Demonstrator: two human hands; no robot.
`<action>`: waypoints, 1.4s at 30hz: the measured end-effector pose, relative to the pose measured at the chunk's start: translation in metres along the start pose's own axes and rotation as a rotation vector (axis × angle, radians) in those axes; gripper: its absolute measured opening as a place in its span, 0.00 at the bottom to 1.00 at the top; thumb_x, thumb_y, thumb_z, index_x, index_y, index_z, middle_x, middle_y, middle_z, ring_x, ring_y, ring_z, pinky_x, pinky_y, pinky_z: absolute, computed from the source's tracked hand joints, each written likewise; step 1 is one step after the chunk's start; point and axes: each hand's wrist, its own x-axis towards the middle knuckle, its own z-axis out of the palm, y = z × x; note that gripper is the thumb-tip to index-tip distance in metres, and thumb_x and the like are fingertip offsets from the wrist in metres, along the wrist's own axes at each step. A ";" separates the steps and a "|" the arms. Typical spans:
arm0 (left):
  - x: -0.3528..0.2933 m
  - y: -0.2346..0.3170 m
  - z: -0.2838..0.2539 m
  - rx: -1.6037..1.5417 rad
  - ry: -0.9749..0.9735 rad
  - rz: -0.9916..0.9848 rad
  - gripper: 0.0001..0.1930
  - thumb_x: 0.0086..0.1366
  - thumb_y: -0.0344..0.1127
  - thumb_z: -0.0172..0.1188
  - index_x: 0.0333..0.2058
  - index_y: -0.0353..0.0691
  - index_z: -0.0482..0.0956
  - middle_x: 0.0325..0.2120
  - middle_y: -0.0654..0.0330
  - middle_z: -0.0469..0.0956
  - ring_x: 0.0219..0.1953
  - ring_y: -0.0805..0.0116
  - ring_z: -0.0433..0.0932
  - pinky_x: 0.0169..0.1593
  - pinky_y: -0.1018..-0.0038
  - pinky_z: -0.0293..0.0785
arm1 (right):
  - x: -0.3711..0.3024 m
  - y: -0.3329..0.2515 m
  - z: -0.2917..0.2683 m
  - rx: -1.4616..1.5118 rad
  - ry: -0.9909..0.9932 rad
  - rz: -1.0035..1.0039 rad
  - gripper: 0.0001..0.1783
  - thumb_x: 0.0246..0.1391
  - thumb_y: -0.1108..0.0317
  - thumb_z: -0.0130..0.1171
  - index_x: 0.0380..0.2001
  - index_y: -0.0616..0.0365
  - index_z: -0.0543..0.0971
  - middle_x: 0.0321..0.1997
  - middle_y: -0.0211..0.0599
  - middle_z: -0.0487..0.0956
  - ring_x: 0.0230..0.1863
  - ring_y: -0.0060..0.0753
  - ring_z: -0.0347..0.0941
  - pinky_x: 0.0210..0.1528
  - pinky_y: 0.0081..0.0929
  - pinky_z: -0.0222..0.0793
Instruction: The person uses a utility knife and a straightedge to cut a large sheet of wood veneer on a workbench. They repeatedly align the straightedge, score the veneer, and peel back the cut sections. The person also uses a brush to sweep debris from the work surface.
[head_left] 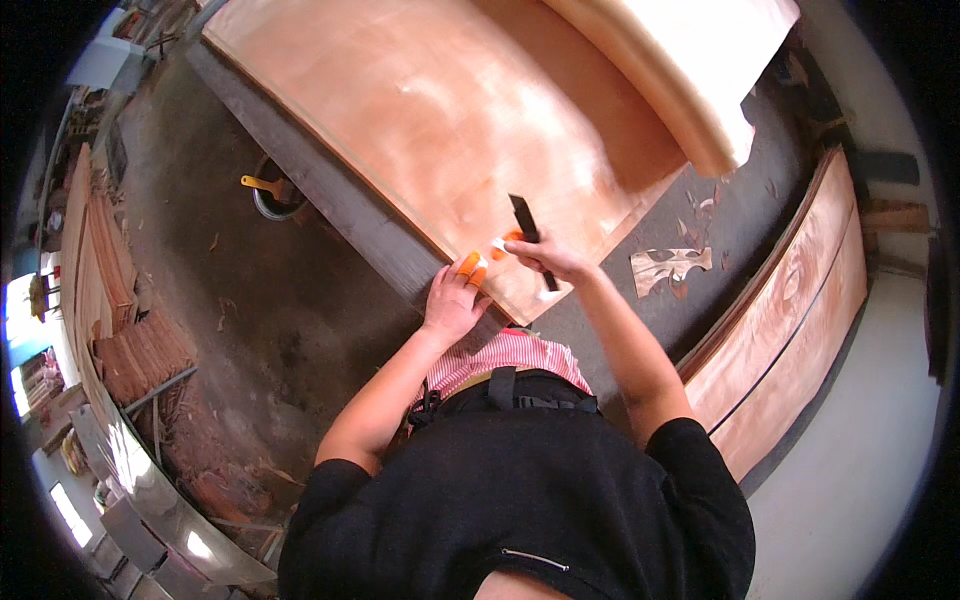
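Note:
My right hand [548, 257] is closed around a long, flat black blade [523, 217] with a slanted tip, which sticks out on both sides of the fist. It is over the near corner of a stack of thin wood veneer sheets [400, 110]. Next to it, my left hand [456, 302] lies with its fingers stretched out on the stack's near left edge. Orange covers wrap fingertips on both hands, and bits of white show beside the orange. The veneer's top sheet is rolled back at the far right, forming a thick curl [660, 90].
A dark board [330, 200] juts out beneath the stack's left side. Left on the floor stands a bucket [272, 205] with a yellow-handled brush [262, 184]. Torn veneer [668, 268] lies on the right, near a leaning veneer stack [790, 330]. More wood sheets [140, 350] are at far left.

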 end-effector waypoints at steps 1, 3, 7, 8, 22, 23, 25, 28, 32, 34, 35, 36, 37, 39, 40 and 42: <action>0.005 -0.002 -0.010 -0.083 0.093 0.024 0.21 0.53 0.40 0.55 0.44 0.37 0.69 0.44 0.54 0.68 0.49 0.55 0.65 0.53 0.63 0.59 | 0.019 0.005 0.007 0.052 0.024 -0.024 0.12 0.49 0.59 0.57 0.29 0.56 0.76 0.12 0.17 0.62 0.11 0.11 0.52 0.14 0.13 0.44; 0.005 -0.018 -0.019 -0.055 0.208 -0.049 0.19 0.53 0.38 0.54 0.43 0.37 0.70 0.43 0.54 0.69 0.47 0.56 0.66 0.51 0.63 0.61 | 0.051 0.002 0.027 0.041 0.126 -0.029 0.13 0.47 0.58 0.58 0.24 0.57 0.77 0.11 0.19 0.64 0.12 0.12 0.55 0.14 0.14 0.48; 0.024 -0.040 -0.038 0.023 0.310 -0.075 0.22 0.53 0.39 0.55 0.45 0.33 0.68 0.48 0.50 0.65 0.52 0.55 0.62 0.55 0.64 0.58 | 0.098 0.032 0.029 -0.193 0.345 0.057 0.13 0.43 0.60 0.59 0.20 0.59 0.79 0.13 0.26 0.72 0.14 0.19 0.66 0.16 0.20 0.59; 0.030 -0.045 -0.040 0.030 0.284 -0.071 0.25 0.53 0.40 0.55 0.47 0.33 0.66 0.50 0.49 0.63 0.55 0.55 0.59 0.57 0.62 0.54 | 0.098 0.032 0.030 -0.166 0.328 0.070 0.13 0.43 0.59 0.59 0.21 0.59 0.79 0.13 0.27 0.72 0.15 0.19 0.67 0.16 0.20 0.59; 0.070 -0.040 -0.064 0.419 -0.260 -0.011 0.37 0.49 0.55 0.56 0.53 0.37 0.61 0.54 0.54 0.59 0.60 0.62 0.50 0.61 0.54 0.40 | 0.071 -0.040 -0.046 -0.283 0.280 0.026 0.11 0.46 0.59 0.56 0.22 0.55 0.78 0.12 0.22 0.67 0.14 0.15 0.59 0.16 0.16 0.52; 0.078 -0.041 -0.068 0.346 -0.227 0.007 0.32 0.49 0.52 0.57 0.49 0.36 0.66 0.51 0.52 0.62 0.58 0.60 0.54 0.60 0.55 0.45 | 0.077 -0.034 -0.048 -0.175 0.369 0.011 0.12 0.46 0.58 0.56 0.23 0.55 0.78 0.12 0.21 0.65 0.14 0.14 0.57 0.16 0.16 0.49; 0.098 -0.053 -0.069 0.182 -0.227 -0.015 0.29 0.50 0.49 0.57 0.46 0.36 0.69 0.49 0.50 0.63 0.57 0.59 0.56 0.59 0.57 0.48 | 0.071 -0.051 -0.036 -0.141 0.521 0.119 0.13 0.47 0.56 0.56 0.24 0.55 0.79 0.12 0.20 0.64 0.14 0.12 0.55 0.16 0.15 0.47; 0.135 -0.061 -0.058 0.017 -0.044 0.100 0.24 0.51 0.45 0.58 0.43 0.34 0.71 0.48 0.48 0.64 0.56 0.55 0.57 0.57 0.59 0.53 | 0.079 -0.037 -0.042 -0.016 0.501 0.058 0.14 0.46 0.56 0.56 0.25 0.55 0.80 0.13 0.20 0.65 0.14 0.13 0.56 0.16 0.16 0.48; 0.170 -0.053 -0.038 0.162 -0.025 0.245 0.29 0.52 0.48 0.56 0.48 0.34 0.66 0.53 0.49 0.59 0.60 0.56 0.50 0.60 0.56 0.46 | 0.078 -0.044 -0.039 -0.078 0.508 0.037 0.12 0.45 0.59 0.58 0.25 0.57 0.80 0.16 0.23 0.72 0.16 0.15 0.63 0.18 0.16 0.54; 0.173 -0.049 -0.035 0.258 -0.112 0.220 0.32 0.52 0.49 0.56 0.50 0.34 0.64 0.54 0.50 0.59 0.61 0.56 0.48 0.61 0.54 0.42 | 0.071 -0.044 -0.040 -0.110 0.493 0.042 0.11 0.44 0.59 0.58 0.25 0.55 0.80 0.19 0.28 0.75 0.19 0.19 0.68 0.21 0.18 0.61; 0.175 -0.050 -0.035 0.281 -0.177 0.211 0.35 0.51 0.52 0.56 0.53 0.35 0.61 0.56 0.51 0.56 0.61 0.58 0.47 0.61 0.53 0.38 | 0.076 -0.039 -0.044 -0.298 0.529 0.077 0.10 0.45 0.60 0.57 0.25 0.55 0.80 0.19 0.30 0.76 0.20 0.21 0.69 0.22 0.19 0.62; 0.177 -0.049 -0.035 0.321 -0.203 0.214 0.36 0.51 0.54 0.55 0.54 0.36 0.60 0.57 0.52 0.55 0.62 0.59 0.46 0.61 0.54 0.37 | 0.076 -0.037 -0.044 -0.481 0.561 0.117 0.09 0.45 0.62 0.56 0.24 0.55 0.80 0.19 0.33 0.76 0.20 0.22 0.70 0.23 0.21 0.63; 0.178 -0.048 -0.036 0.361 -0.227 0.217 0.37 0.51 0.56 0.54 0.55 0.38 0.59 0.58 0.54 0.53 0.62 0.60 0.45 0.61 0.54 0.36 | 0.074 -0.037 -0.049 -0.526 0.574 0.139 0.10 0.45 0.62 0.55 0.24 0.55 0.80 0.19 0.32 0.76 0.20 0.22 0.70 0.23 0.21 0.63; 0.182 -0.044 -0.038 0.446 -0.295 0.217 0.39 0.50 0.59 0.52 0.56 0.40 0.57 0.59 0.55 0.51 0.63 0.62 0.44 0.62 0.55 0.32 | 0.067 -0.049 -0.070 -0.618 0.598 0.182 0.10 0.45 0.62 0.55 0.25 0.56 0.79 0.19 0.30 0.75 0.20 0.20 0.69 0.23 0.21 0.62; 0.184 -0.042 -0.040 0.467 -0.305 0.225 0.39 0.51 0.59 0.52 0.56 0.40 0.58 0.59 0.55 0.52 0.62 0.62 0.45 0.62 0.55 0.33 | 0.060 -0.062 -0.081 -0.669 0.610 0.202 0.10 0.45 0.61 0.55 0.25 0.56 0.79 0.19 0.29 0.75 0.20 0.20 0.68 0.22 0.21 0.62; 0.185 -0.038 -0.044 0.507 -0.320 0.238 0.38 0.51 0.58 0.52 0.56 0.41 0.59 0.58 0.55 0.53 0.62 0.62 0.46 0.61 0.54 0.35 | 0.038 -0.081 -0.095 -0.774 0.632 0.246 0.11 0.46 0.61 0.54 0.26 0.57 0.79 0.20 0.28 0.74 0.20 0.18 0.67 0.22 0.21 0.61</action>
